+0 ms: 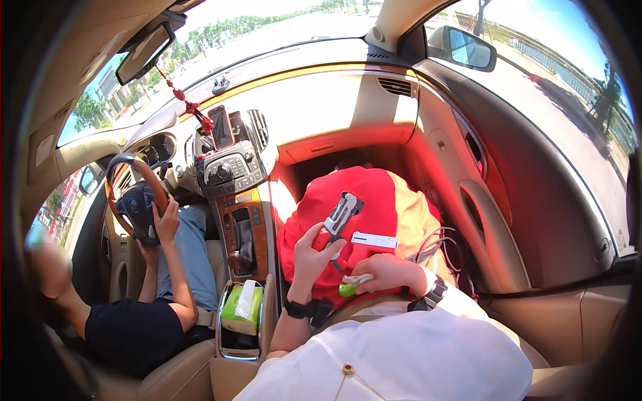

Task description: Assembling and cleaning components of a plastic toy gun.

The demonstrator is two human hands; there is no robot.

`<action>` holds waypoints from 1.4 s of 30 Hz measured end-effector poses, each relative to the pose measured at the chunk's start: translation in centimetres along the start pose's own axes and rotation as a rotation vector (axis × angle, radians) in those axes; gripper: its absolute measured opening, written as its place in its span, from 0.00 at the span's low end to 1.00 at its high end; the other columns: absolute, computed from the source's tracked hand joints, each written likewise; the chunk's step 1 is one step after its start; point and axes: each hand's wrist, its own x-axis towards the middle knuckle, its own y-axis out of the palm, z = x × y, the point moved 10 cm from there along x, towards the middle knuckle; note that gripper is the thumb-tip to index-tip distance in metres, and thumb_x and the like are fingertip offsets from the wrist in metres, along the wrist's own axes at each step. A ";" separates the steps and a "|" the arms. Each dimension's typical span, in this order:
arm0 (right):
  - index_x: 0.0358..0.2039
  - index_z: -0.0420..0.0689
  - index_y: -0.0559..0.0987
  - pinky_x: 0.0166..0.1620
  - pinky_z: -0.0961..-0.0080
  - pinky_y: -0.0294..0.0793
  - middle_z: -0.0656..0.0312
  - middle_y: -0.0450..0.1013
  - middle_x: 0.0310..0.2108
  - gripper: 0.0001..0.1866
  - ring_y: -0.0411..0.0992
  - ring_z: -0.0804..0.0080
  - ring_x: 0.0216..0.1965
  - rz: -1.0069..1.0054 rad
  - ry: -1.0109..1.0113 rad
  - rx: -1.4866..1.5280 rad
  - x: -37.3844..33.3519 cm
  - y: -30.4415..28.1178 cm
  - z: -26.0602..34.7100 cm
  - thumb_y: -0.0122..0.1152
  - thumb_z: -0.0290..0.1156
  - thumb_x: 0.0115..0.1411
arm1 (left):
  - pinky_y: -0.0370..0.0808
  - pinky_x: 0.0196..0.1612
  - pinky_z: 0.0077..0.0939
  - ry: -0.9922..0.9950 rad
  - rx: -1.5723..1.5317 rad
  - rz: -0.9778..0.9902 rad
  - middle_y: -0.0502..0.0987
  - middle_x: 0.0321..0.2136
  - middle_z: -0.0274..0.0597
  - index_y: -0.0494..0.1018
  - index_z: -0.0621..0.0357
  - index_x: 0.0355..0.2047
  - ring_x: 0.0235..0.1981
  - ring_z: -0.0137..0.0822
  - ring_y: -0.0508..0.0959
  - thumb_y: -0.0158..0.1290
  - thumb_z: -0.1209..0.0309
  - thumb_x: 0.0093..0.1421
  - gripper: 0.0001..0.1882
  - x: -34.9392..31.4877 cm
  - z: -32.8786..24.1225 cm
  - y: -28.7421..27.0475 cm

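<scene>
While left fingers [311, 236] clasp one grey-red device [344, 212] | right fingers [372, 281] hold one white-green item [348, 289] | one white box [374, 242] nearby

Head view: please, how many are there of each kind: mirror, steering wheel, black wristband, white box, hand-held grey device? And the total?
Mirrors: 3 (inside mirror, left outside mirror, right outside mirror)
Steering wheel: 1
Black wristbands: 2 (left wristband, right wristband)
White box: 1
Grey device in the left hand: 1
Total: 8
</scene>
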 end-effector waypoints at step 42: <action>0.46 0.44 0.70 0.26 0.90 0.55 0.72 0.63 0.30 0.13 0.57 0.89 0.25 -1.303 0.038 0.916 -5.5 -10.3 -4.3 0.39 0.30 0.65 | 0.75 0.35 0.24 -0.029 -0.180 0.320 0.77 0.29 0.38 0.61 0.59 0.57 0.27 0.28 0.76 0.57 0.71 0.57 0.28 -4.7 -1.3 3.5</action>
